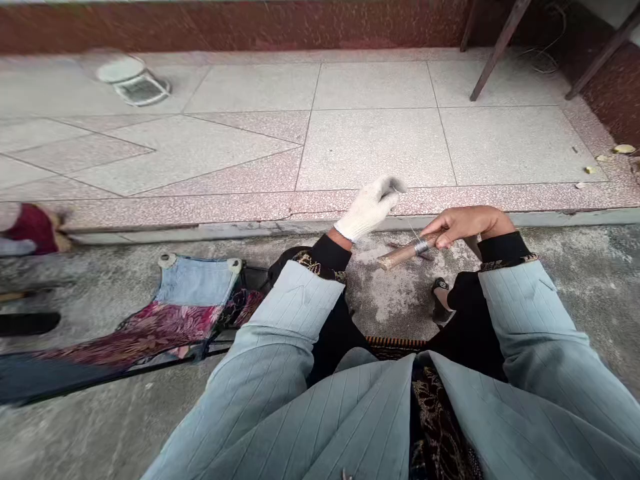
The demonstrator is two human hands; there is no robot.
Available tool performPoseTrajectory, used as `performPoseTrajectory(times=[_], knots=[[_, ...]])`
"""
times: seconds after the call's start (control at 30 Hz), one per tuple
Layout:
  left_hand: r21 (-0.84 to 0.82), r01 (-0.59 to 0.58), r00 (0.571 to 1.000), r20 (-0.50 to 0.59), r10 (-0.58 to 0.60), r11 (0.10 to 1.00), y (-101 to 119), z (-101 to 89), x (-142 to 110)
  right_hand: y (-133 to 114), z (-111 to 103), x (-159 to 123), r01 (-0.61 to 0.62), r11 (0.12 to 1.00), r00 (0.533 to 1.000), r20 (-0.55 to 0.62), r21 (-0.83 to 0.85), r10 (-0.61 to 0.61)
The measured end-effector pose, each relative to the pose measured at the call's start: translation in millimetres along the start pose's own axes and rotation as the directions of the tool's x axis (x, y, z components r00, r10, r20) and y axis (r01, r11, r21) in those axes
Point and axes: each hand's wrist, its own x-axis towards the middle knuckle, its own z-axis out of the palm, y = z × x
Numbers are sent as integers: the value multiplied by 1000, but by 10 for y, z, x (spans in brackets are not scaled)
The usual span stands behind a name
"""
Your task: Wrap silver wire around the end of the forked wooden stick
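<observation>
My left hand, in a white knit glove, is closed with thumb and fingers together, up and to the left of my right hand. A thin pale strand, wire or thread, runs up toward it, though the upper end is hard to make out. Bare, my right hand grips one end of a short wooden stick, which tilts down to the left. Silvery turns of the strand are wound around the stick's middle, just beyond my fingertips.
A low tiled step runs across in front of me. A cloth recliner stands on the concrete at my left. On the step are a white object and brown furniture legs. Another person's foot shows at far left.
</observation>
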Motion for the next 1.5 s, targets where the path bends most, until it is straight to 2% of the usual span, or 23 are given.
performPoseTrajectory(times=[0.03,0.1,0.13,0.2,0.23,0.33,0.47,0.57,0.63,0.67,0.73,0.8,0.87,0.9,0.97,1.03,1.1,1.17,1.23,1.33,1.4,1.43,1.5], knots=[[-50,29,999,-21,-30,998,-41,16,4,-15,19,-62,106,994,984,-145,39,-100],[-105,61,995,-70,-69,993,-116,47,6,-40,44,-153,295,951,878,-418,86,-235],[-110,67,992,-99,-78,992,-147,62,3,-48,47,-169,375,922,799,-538,99,-267],[-72,57,981,-181,-70,996,-192,92,-18,-55,34,-141,520,848,586,-766,105,-265],[-27,44,975,-215,-49,999,-208,107,-36,-52,20,-104,554,823,521,-822,123,-228],[158,-13,972,-228,49,987,-240,158,-110,-18,-24,40,578,787,467,-878,216,-102],[428,-134,986,-30,162,894,-271,235,-210,72,-74,181,424,879,374,-926,216,47],[569,-221,974,88,209,792,-279,260,-265,148,-106,245,-21,991,288,-949,131,131],[612,-256,966,148,210,748,-273,252,-293,183,-106,272,-387,922,319,-936,16,151],[613,-268,963,178,200,743,-268,243,-304,193,-94,279,-526,848,383,-907,-60,173],[568,-285,955,236,179,772,-251,219,-320,198,-44,276,-639,735,593,-753,-225,285],[459,-273,948,279,155,846,-226,192,-328,188,33,245,-545,777,816,-412,-316,405],[324,-192,958,267,106,926,-192,163,-328,171,118,187,-344,911,938,-38,-229,345],[263,-131,969,237,68,956,-173,149,-328,163,158,152,-242,960,968,33,-138,249],[163,-13,988,152,-13,987,-139,127,-331,149,229,84,-43,998,996,-70,56,46],[93,70,996,48,-75,993,-118,122,-344,139,290,51,199,962,930,-347,185,-125],[53,108,992,-69,-104,993,-120,144,-369,131,344,74,394,888,784,-592,237,-190],[73,111,980,-173,-97,991,-148,191,-404,129,384,147,497,821,662,-735,282,-149],[166,75,980,-197,-42,983,-196,255,-446,141,396,238,539,772,588,-807,338,-57],[387,-38,995,-67,69,921,-283,359,-510,210,344,341,545,752,491,-868,370,72],[509,-127,992,41,124,851,-334,417,-549,289,275,375,489,795,428,-893,360,141],[546,-182,983,85,163,817,-355,440,-566,331,238,384,427,835,401,-900,347,169],[588,-313,949,177,259,746,-386,468,-593,406,175,394,203,938,292,-932,281,216]])
